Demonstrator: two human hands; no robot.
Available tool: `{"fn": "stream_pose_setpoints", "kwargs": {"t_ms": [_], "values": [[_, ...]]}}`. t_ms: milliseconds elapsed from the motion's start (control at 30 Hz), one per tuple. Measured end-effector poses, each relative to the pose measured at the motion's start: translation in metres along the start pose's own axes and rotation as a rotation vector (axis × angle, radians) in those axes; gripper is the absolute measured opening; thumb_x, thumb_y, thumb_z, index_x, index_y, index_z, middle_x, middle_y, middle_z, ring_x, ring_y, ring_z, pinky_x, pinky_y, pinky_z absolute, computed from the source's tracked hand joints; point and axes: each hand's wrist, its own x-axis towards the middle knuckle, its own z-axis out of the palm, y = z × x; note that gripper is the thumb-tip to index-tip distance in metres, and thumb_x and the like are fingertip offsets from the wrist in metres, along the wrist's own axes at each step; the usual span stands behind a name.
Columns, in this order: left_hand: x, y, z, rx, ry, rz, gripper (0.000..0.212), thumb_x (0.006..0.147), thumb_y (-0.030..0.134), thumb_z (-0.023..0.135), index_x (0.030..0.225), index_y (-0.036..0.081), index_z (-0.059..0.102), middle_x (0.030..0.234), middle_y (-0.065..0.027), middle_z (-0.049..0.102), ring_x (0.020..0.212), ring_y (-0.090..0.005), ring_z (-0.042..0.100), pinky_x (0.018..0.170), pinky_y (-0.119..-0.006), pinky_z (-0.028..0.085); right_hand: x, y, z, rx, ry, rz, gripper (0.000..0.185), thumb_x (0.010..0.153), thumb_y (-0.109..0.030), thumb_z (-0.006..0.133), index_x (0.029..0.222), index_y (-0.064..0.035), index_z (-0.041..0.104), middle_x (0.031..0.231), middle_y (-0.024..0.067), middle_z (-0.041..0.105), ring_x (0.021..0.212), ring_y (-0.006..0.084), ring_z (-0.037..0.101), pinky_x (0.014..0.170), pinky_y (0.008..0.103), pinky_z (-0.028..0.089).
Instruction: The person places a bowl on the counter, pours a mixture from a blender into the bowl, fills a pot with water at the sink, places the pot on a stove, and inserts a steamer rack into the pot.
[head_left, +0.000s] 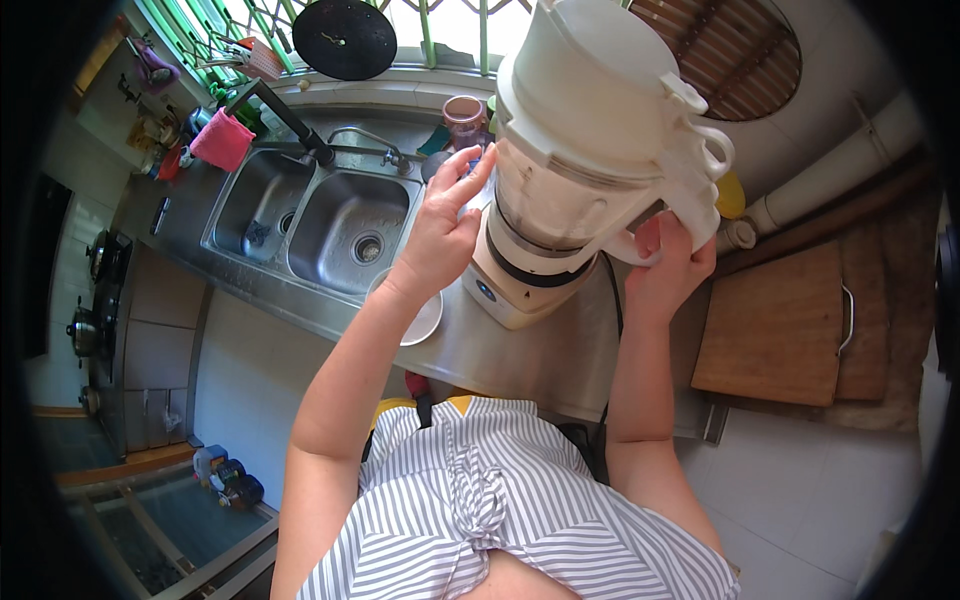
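Observation:
A white countertop blender (585, 82) with a bulky lid or cover stands on the steel counter in front of me. Its clear jug (547, 202) sits on a cream base (517, 292) with a small blue-lit control. My right hand (664, 255) is closed around the lower part of the white jug handle (682, 187). At the jug's left side is my left hand (450, 217), fingers apart and raised; whether the fingertips touch the jug cannot be made out. A white bowl (427, 322) stands behind my left wrist, partly hidden by it.
A double steel sink (349, 232) with a black faucet (307, 139) lies to the left, a pink cloth (223, 140) beside it. A pink cup (465, 116) stands behind my left hand. Wooden boards (772, 322) are at the right. A black cord (618, 300) runs beside the base.

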Motion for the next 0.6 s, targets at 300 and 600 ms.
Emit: {"fn": "stream_pose_setpoints", "kwargs": {"t_ms": [300,600], "values": [[-0.012,-0.008,0.016,0.178,-0.004,0.067,0.065,0.074,-0.004,0.042,0.137,0.005,0.033,0.136,-0.0193,0.034,0.126,-0.035,0.032,0.106,-0.04,0.024,0.006,0.013,-0.012,-0.01,-0.059,0.026,0.009,0.077,-0.005,0.057,0.085,-0.0019,0.053,0.062,0.0021,0.048,0.049,0.009,0.041,0.045,0.0239,0.03],[-0.042,-0.011,-0.004,0.066,0.223,-0.134,0.057,0.077,-0.006,0.045,0.133,0.001,0.04,0.132,-0.012,0.045,0.119,-0.0215,0.045,0.102,-0.031,0.031,-0.005,0.024,-0.031,-0.058,-0.115,-0.053,0.015,0.08,-0.008,0.062,0.091,-0.0008,0.054,0.067,0.0019,0.053,0.053,0.008,0.045,0.047,0.0234,0.036]]}}
